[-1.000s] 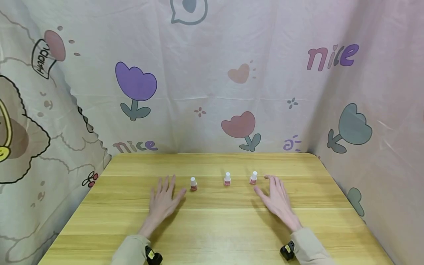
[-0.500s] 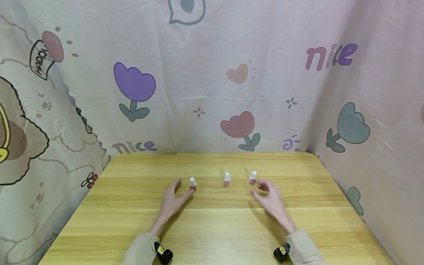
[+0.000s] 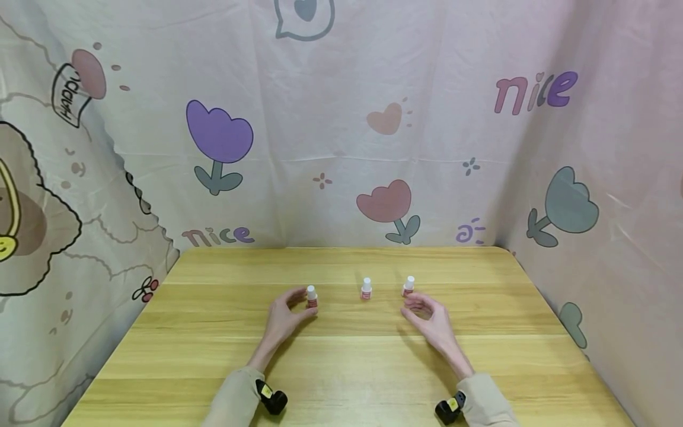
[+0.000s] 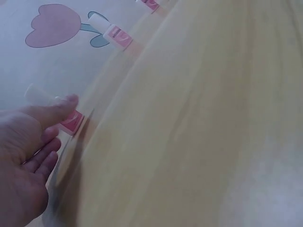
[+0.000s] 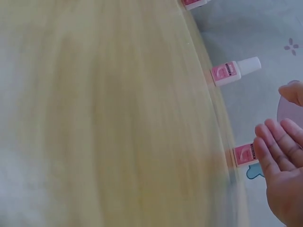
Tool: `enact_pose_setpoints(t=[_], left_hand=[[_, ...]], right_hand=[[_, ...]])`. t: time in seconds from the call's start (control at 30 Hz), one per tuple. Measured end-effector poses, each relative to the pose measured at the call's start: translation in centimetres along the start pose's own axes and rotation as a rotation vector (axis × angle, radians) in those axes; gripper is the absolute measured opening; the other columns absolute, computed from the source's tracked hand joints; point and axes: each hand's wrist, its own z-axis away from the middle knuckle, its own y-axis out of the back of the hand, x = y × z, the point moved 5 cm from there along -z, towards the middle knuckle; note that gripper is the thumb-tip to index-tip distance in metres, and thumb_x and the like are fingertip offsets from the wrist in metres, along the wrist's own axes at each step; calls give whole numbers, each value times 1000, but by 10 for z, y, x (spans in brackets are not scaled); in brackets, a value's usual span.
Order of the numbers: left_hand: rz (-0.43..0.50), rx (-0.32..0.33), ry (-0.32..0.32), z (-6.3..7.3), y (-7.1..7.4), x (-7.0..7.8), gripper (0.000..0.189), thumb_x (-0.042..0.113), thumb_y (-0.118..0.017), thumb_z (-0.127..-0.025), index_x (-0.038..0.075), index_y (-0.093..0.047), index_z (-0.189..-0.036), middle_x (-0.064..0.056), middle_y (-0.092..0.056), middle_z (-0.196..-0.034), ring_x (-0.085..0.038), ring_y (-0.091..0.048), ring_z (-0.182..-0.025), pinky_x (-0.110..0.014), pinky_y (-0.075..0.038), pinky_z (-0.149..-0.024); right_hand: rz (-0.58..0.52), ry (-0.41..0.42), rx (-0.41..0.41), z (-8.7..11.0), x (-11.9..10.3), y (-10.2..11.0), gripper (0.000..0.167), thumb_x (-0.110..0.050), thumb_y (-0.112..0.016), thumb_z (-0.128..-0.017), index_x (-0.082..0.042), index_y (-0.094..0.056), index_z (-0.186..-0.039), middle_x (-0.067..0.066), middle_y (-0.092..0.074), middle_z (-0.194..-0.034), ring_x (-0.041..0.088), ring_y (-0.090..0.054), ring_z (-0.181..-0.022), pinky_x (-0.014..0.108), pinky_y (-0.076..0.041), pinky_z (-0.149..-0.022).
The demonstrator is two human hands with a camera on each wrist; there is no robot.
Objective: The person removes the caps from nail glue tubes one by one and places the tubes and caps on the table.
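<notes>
Small white-capped bottles with pink-red labels stand upright in a row on the wooden table (image 3: pixel 341 367). At the left bottle (image 3: pixel 312 298), my left hand (image 3: pixel 283 317) has its fingers along the far-left side and its thumb across the near side. The left wrist view shows the thumb (image 4: pixel 57 111) overlapping that bottle's body. Just in front of the right bottle (image 3: pixel 409 284), my right hand (image 3: pixel 434 323) is bent with thumb and fingertips apart. Its fingers (image 5: pixel 279 146) overlap that bottle in the right wrist view, hiding its cap. The middle bottle (image 3: pixel 366 289) stands between the hands, untouched.
A pale printed curtain (image 3: pixel 320 118) hangs behind the table's far edge and along both sides. Dark devices with yellow labels sit on both wrists, the left device (image 3: pixel 273 398) and the right device (image 3: pixel 450 409), at the sleeve cuffs.
My left hand has moved right from lying spread beside the left bottle, its fingers and thumb now around it. My right hand has shifted slightly left and its fingers have bent inward. The bottles stay put.
</notes>
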Motion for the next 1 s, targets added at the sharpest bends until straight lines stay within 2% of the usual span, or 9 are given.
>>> enact_pose_setpoints(t=[0.17,0.4,0.63,1.0], left_hand=[[31,-25,13,-5,-2,1,55,3,-88,-72,-4,-67,-121,-22,-73,-114,-36,-69,-107,-44,-56,-98],[53,-45,18,-10,-5,-1,50,0,-88,-72,-7,-68,-117,-24,-73,-111,-37,-70,-106,-42,-57,-95],[62,-39,26,-11,-6,-2,43,-1,-87,-72,-7,-71,-111,-24,-74,-107,-36,-72,-101,-39,-59,-91],[54,-9,33,-10,-7,-1,27,1,-86,-74,-3,-76,-98,-21,-77,-95,-26,-75,-85,-21,-59,-75]], right_hand=[[-60,-5,-44,0,2,-2,35,0,-75,-87,15,-62,-116,33,-68,-108,13,-71,-92,15,-55,-86],[-108,-24,-97,-1,6,-5,38,2,-72,-88,18,-59,-121,36,-66,-111,-2,-68,-92,14,-55,-87],[-135,-29,-114,0,7,-8,41,1,-72,-89,19,-56,-123,39,-65,-114,-2,-68,-94,14,-55,-88],[-140,-78,-112,3,4,-17,40,1,-71,-89,18,-57,-122,34,-67,-114,-2,-68,-93,14,-55,-88]])
